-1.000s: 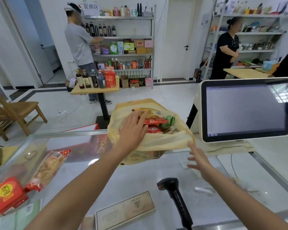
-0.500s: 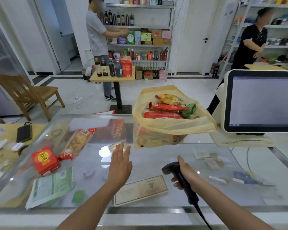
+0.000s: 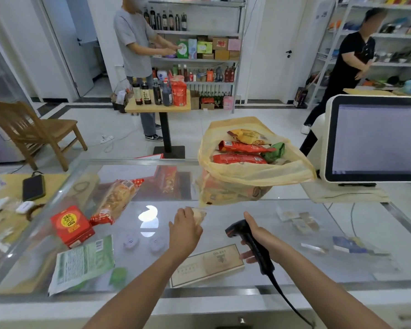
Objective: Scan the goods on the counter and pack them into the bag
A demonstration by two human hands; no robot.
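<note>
- The left hand (image 3: 185, 235) gripped a small pale packet (image 3: 200, 216) just in front of the bag (image 3: 252, 173). The hand covered most of the packet, and its print could not be read.
- Whether the packet rested on the table (image 3: 259, 211) or was lifted could not be told.
- The left fingers were curled round the packet and mostly hidden behind the back of the hand.
- The right hand (image 3: 262, 238) held the scanner (image 3: 236, 230) by its handle, fingers wrapped round it. The head pointed left at the packet, near it but apart.
- The scanner cable ran out of view at the lower edge.
- The bag stood open at the table's far side. Its lower contents showed only dimly through the wall.
- A red box (image 3: 70, 225), a bread pack (image 3: 116, 200) and a green packet (image 3: 83, 261) lay at the left.
- The monitor (image 3: 375, 138) was cut off by the right edge.
- Both forearms reached forward from the lower edge.
</note>
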